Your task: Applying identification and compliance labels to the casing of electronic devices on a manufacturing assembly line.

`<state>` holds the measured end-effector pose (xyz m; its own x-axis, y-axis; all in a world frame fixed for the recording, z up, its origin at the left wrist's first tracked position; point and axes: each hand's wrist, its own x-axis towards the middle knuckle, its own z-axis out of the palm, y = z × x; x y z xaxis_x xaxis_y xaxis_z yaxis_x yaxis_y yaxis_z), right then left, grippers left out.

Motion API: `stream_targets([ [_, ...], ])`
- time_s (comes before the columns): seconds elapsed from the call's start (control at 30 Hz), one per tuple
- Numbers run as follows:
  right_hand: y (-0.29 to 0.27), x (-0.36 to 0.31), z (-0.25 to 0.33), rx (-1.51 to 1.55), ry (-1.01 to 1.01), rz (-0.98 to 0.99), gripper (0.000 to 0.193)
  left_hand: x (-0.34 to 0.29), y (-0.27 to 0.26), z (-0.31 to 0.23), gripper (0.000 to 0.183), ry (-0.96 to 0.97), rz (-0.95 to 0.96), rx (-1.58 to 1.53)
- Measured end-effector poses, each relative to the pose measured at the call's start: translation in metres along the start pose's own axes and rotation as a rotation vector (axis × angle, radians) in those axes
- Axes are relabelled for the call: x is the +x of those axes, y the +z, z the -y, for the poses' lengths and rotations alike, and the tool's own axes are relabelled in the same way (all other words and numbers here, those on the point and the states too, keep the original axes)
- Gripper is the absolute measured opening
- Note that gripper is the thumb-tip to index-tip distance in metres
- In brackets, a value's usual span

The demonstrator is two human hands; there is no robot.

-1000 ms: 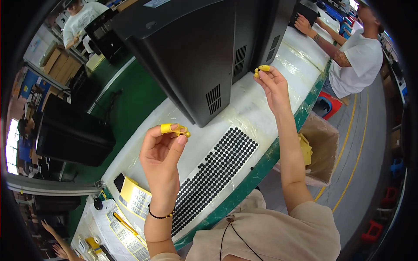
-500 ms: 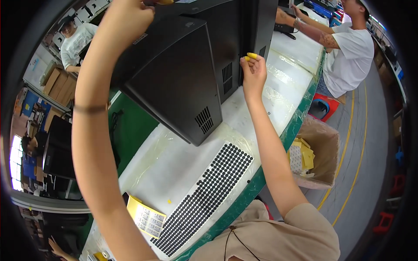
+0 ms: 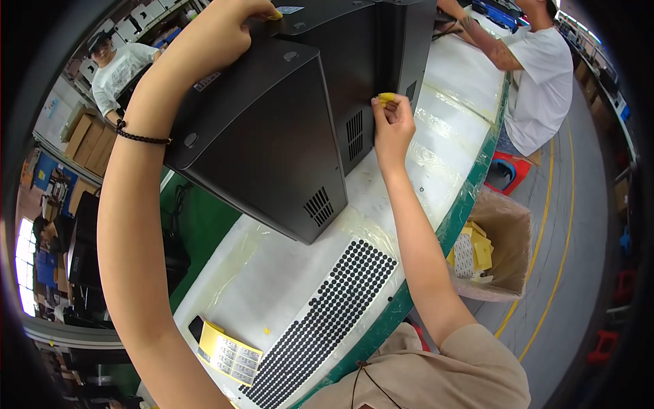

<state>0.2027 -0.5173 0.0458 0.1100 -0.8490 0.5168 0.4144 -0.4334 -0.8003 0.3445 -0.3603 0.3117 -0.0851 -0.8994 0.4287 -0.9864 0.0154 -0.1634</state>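
Observation:
My left hand (image 3: 235, 27) reaches over the top of the black vented casings, a finger stretched out with its yellow-covered tip on the surface beside a small silver label (image 3: 292, 10). Part of this hand is hidden or cut off by the picture's upper edge. My right hand (image 3: 394, 133) is closed in a pinch, its yellow-covered fingertip beside the edge of the rear casing (image 3: 357, 82); anything between the fingers is too small to make out. The front casing (image 3: 272, 143) stands nearer me, with round pads (image 3: 291, 56) on its upper face.
A sheet of black round dots (image 3: 327, 313) lies on the white tabletop (image 3: 259, 273), beside a yellow-backed label sheet (image 3: 235, 356) and a phone (image 3: 197, 328). A lined box (image 3: 507, 238) with yellow scraps stands by the green table edge. A co-worker in white (image 3: 541, 82) sits at far right.
My left hand has come further into view and its finger now rests on the casing top by the label. The right hand has shifted slightly down and left, its fingers closer together.

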Motion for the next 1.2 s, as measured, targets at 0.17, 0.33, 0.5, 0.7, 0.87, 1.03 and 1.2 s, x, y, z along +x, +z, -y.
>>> stream_targets([
  [0.17,-0.013,0.015,0.011,-0.129,-0.074,0.081,0.026,0.007,-0.022,-0.055,0.031,-0.131,0.04,-0.079],
  [0.33,-0.012,0.019,0.037,-0.399,-0.118,0.148,0.03,0.007,-0.021,-0.049,0.036,-0.243,0.094,-0.128],
  [0.5,-0.014,0.017,0.044,-0.536,-0.158,0.162,0.03,0.008,-0.022,-0.05,0.035,-0.228,0.093,-0.108],
  [0.7,-0.009,-0.007,0.043,-0.548,-0.244,0.113,0.025,0.01,-0.026,-0.054,0.033,-0.257,0.117,-0.089],
  [0.87,-0.005,-0.017,0.051,-0.572,-0.228,0.148,0.023,0.011,-0.024,-0.051,0.033,-0.29,0.164,-0.067],
  [1.03,-0.015,-0.023,0.05,-0.633,-0.26,0.205,0.028,0.013,-0.021,-0.051,0.035,-0.245,0.156,-0.087],
  [1.2,-0.014,-0.037,0.033,-0.337,-0.222,0.239,0.034,0.003,-0.001,-0.004,0.037,-0.018,0.043,0.059],
])
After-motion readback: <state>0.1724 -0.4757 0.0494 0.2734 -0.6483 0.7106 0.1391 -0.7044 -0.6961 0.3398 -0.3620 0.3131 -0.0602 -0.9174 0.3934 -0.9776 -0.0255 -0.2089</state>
